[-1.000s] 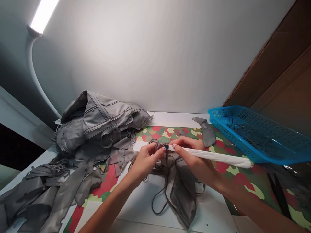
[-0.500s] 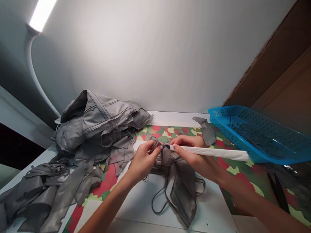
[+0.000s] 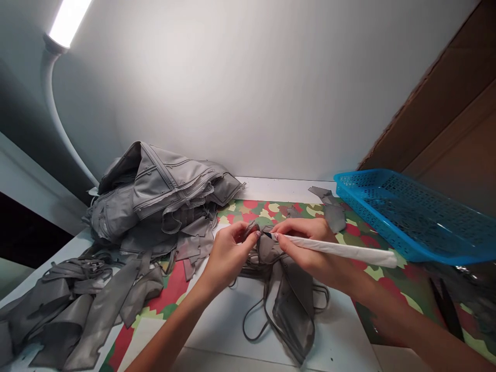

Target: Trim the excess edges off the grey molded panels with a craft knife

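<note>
Right hand (image 3: 310, 253) now slants the white-wrapped tool (image 3: 349, 251) more steeply.

So the left hand (image 3: 232, 250) is pinching a bit of the grey strappy piece (image 3: 293, 310), and the right hand (image 3: 306, 245) has a white-wrapped tool (image 3: 341, 249), dark tip right up by the left fingers. Big heap of grey material (image 3: 166, 191) on the left, blue basket (image 3: 411, 217) over on the right.

My view crops the lamp (image 3: 70, 23) at the top and the blue basket (image 3: 377, 227) at the right. The right hand (image 3: 310, 247) partly covers the white-wrapped tool (image 3: 349, 250); I cannot resolve its contact point.
</note>
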`<state>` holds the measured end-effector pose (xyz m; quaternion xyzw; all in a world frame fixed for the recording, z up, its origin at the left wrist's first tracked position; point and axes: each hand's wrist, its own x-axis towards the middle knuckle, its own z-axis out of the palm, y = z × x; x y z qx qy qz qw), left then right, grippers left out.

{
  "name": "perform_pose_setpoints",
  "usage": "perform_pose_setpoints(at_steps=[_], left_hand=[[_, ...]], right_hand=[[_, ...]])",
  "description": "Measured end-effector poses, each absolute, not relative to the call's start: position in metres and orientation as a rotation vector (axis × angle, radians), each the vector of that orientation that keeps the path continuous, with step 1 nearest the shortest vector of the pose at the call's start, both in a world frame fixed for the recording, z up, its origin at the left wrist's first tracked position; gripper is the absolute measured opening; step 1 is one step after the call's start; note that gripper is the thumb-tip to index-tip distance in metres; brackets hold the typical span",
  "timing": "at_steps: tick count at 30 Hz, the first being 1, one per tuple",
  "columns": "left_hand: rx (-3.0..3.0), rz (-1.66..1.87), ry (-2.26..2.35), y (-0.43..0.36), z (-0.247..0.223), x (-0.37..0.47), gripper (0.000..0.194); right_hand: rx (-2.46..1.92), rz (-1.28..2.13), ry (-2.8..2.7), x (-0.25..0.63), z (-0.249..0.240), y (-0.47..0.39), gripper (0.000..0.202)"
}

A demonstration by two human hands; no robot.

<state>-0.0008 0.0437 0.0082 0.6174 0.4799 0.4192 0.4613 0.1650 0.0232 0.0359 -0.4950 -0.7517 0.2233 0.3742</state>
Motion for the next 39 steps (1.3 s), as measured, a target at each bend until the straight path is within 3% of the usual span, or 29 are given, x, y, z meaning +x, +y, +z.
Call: perform_pose_setpoints(at_steps=[11,19,29,39], left_hand=[[1.693,1.034,1.259,0.04,0.007,0.0,0.01],[1.589,1.023,1.235,0.037,0.0,0.005,0.014],[1.125,1.066,1.066,0.042,0.007,0.008,0.023],[0.72,1.261,0.982,0.055,0.01,-0.007,0.011]], right_hand=[[-1.147,0.278,-2.115,0.161,0.019,0.023,0.018],[-1.273,0.327,-2.001,0.158,0.021,0.024,0.02],[-1.382,0.64,-1.652,0.16,0.028,0.021,0.02],[-1.426,0.589,-1.653,0.158,0.033,0.017,0.023]])
